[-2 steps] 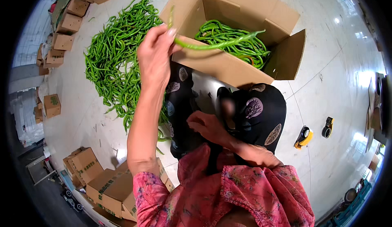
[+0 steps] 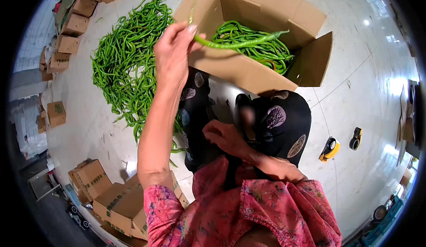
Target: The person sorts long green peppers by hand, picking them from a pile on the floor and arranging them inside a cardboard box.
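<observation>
My left hand (image 2: 174, 54) is raised at the near left corner of an open cardboard box (image 2: 239, 71), its fingers closed on a long green chili pepper (image 2: 242, 45). The pepper's pointed end reaches right over the box, and its paler stem end shows above the fingers. Many long green peppers (image 2: 239, 31) lie inside the box, with a reddish one among them. Left of my hand, a big heap of green peppers (image 2: 126, 56) spreads on the floor. My right hand (image 2: 224, 137) rests low over my lap, fingers loosely curled, with nothing visible in it.
Two tape dispensers, one yellow (image 2: 329, 150) and one black and yellow (image 2: 355, 139), lie on the pale floor (image 2: 350, 100) to the right. Cardboard cartons (image 2: 117, 202) stand at the lower left. More small boxes (image 2: 74, 25) line the left wall.
My left hand has shifted slightly to the right, carrying the pepper with it. My right hand stays in place.
</observation>
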`<state>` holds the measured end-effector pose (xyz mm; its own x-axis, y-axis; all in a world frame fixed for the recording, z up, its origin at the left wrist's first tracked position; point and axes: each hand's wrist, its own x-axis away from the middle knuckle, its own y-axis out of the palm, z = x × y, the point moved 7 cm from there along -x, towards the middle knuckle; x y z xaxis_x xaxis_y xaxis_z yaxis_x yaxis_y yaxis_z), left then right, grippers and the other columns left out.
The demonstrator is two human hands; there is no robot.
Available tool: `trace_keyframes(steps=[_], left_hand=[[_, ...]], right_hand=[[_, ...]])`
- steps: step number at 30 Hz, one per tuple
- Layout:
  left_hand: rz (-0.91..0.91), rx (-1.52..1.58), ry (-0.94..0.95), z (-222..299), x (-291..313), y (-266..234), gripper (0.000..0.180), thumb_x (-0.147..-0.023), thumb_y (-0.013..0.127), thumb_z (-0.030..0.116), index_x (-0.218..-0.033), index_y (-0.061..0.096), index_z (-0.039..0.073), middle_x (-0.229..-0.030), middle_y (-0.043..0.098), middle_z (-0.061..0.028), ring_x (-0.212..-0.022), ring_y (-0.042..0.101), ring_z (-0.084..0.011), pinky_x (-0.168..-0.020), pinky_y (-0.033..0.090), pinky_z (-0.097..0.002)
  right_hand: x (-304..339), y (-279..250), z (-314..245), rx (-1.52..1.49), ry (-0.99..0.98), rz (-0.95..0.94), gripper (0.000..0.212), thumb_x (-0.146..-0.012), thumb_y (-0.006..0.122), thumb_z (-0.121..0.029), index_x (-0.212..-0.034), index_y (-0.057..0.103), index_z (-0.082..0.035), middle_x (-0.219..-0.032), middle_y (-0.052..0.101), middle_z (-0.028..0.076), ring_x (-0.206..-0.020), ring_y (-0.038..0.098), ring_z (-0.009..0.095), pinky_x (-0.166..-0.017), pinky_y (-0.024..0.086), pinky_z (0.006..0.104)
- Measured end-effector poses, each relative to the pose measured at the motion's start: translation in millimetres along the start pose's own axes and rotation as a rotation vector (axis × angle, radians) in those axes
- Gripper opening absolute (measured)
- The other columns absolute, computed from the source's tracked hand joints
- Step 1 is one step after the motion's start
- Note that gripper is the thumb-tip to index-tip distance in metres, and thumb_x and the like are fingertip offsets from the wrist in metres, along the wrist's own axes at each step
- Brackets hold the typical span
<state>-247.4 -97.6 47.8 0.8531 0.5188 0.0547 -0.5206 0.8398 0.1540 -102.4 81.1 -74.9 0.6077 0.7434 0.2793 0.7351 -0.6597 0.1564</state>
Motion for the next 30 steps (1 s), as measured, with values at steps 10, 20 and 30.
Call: trace_keyframes(steps=[10,20,30], left_hand=[[0.306,-0.014,-0.188,-113,37,-178,0.025,-0.096,0.059,0.011,-0.117,0.061,0.0,-0.1,0.067,-0.0117,-0.087,0.068,-0.0193,-0.076,0.056,-0.029],[0.553,-0.214,-0.149,-233,185,-360,0.017,-0.087,0.054,-0.005,-0.098,0.065,0.002,-0.08,0.062,-0.0022,-0.067,0.058,-0.0109,-0.06,0.046,-0.0195],[0.287,-1.37,-0.129,-276,111,-232,0.089,-0.066,0.085,0.026,-0.137,0.039,-0.001,-0.125,0.055,-0.0197,-0.113,0.053,-0.0364,-0.095,0.041,-0.0432]], right_hand=[[-2,10,2,-0.019,0.115,-0.047,0.016,-0.092,0.062,-0.013,-0.103,0.062,-0.002,-0.081,0.066,0.006,-0.071,0.06,0.011,-0.065,0.05,0.0284],[-5,23,3,-0.043,0.15,-0.129,0.017,-0.097,0.057,-0.015,-0.106,0.061,-0.001,-0.085,0.066,0.006,-0.079,0.062,0.01,-0.07,0.05,0.0267],[-12,24,4,-0.008,0.239,-0.119,0.018,-0.098,0.056,-0.013,-0.107,0.061,0.002,-0.084,0.066,0.007,-0.077,0.061,0.01,-0.068,0.05,0.026]])
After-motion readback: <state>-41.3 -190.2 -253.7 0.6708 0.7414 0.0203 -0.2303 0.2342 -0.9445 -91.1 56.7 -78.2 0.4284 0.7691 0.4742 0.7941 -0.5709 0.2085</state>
